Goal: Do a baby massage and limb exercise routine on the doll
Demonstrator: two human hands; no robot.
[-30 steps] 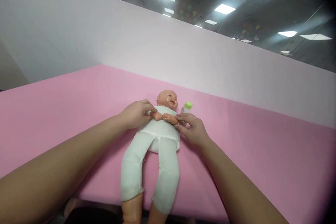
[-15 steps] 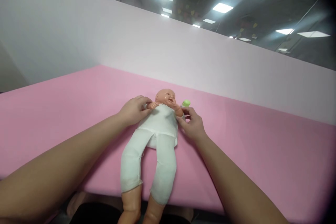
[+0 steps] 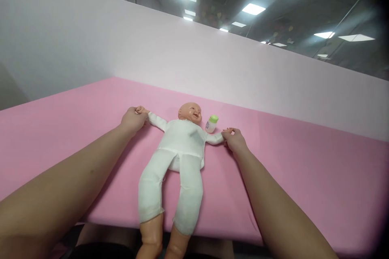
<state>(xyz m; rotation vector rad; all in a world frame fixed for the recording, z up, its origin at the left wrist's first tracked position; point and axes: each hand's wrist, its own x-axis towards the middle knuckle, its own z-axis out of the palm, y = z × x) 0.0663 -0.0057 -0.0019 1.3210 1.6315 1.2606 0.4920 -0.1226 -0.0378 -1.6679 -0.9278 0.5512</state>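
Observation:
A baby doll [image 3: 182, 139] in a white cloth suit lies on its back, head away from me, its lower legs hanging over the near table edge. Both of its arms are stretched out sideways. My left hand [image 3: 133, 121] is closed around the doll's hand and wrist on the left. On the other side, my right hand [image 3: 235, 139] grips the doll's other hand between thumb and fingers. Beside the doll's head, close to its right-hand arm, stands a small white bottle [image 3: 211, 124] with a green cap, leaning slightly.
The doll rests on a pink-covered table [image 3: 282, 178]. A white panel [image 3: 212, 60] rises along the far side. My legs are below the near edge. Ceiling lights [image 3: 253, 9] show above the panel.
Both my hands have moved outward, drawing the doll's arms from its chest out to the sides. The small bottle, partly hidden before, now shows fully.

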